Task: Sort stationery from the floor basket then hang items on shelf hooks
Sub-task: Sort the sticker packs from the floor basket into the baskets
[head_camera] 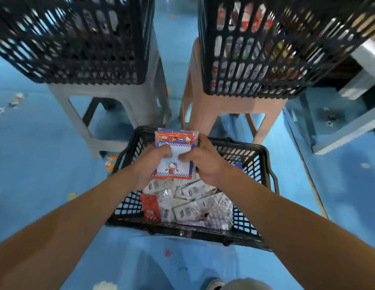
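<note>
Black-latticed on the far left, sitting on a grey stool point(111, 101): a tall crate point(73, 38), contents too blurred to name. Nearer and lower, reaching in over the floor basket point(264, 164): left hand point(149, 162), fingers curled shut around the near-left edge of a stack of packets point(174, 155), thumb pressing on the top card. Being held above the basket's far end, not resting in it: that stack, red and blue header cards fanning at the back, a white cartoon-cat card on top. Clamping the stack's right edge, thumb on the face: right hand point(205, 162). Lying loose below, in the basket: many more wrapped stationery packs point(193, 197), mostly white, one red at the left. Standing further right on a pink stool point(234, 109): a second crate point(266, 42), holding packaged goods.

Judging the risks: slippery film wrappers sliding apart, probably, if either thumb eases, spilling the fan back among unsorted packs; mixing designs if gripping several at once; tearing a header hole while pulling.
</note>
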`<state>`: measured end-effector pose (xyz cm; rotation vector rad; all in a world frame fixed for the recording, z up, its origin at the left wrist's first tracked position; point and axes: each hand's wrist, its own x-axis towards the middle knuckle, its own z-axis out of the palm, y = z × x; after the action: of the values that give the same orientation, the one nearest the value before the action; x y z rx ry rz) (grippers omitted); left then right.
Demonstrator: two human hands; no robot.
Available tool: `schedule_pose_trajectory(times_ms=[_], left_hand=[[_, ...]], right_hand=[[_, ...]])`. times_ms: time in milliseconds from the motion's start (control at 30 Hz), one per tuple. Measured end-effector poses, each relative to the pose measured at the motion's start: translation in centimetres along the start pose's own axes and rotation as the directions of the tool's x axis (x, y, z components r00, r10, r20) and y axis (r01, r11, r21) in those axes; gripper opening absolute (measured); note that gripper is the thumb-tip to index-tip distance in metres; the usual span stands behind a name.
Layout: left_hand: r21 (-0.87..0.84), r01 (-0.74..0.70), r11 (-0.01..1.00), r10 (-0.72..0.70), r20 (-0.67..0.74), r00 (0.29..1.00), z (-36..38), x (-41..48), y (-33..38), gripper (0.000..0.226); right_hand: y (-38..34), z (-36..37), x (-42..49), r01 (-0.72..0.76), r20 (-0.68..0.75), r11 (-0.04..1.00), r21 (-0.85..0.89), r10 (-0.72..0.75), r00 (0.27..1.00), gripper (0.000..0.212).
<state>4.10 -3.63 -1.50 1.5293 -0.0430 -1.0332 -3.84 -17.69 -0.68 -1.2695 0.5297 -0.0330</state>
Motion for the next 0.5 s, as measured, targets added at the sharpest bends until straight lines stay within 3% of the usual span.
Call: schedule_pose_trajectory(times_ms=[100, 300, 400, 500], left_hand=[[0.099, 0.042, 0.994, -0.040, -0.021, 0.999, 1.0, -5.6, 5.8, 0.030], [0.078, 0.159, 0.984, -0.161, 0.016, 0.987, 2.6, -16.1, 18.4, 0.041], [0.112, 0.218, 0.969, -0.229, 0.103, 0.968, 3.7, -21.0, 24.5, 0.055], [0.187, 0.236, 0.954, -0.275, 0.216, 0.937, 4.3, -24.3, 30.7, 0.050]], right_hand=[[-6.1, 1.1, -4.1, 0.000, -0.002, 0.999, 0.035, 0.000, 1.000, 0.053], [-20.0, 3.8, -11.9, -0.010, 0.028, 0.994, 0.105, 0.007, 1.000, 0.057], [-26.6, 4.6, -15.4, -0.055, 0.061, 0.992, 0.116, 0.048, 0.997, 0.067], [-32.8, 4.7, -17.5, -0.091, 0.139, 0.985, 0.145, 0.071, 0.988, 0.054]])
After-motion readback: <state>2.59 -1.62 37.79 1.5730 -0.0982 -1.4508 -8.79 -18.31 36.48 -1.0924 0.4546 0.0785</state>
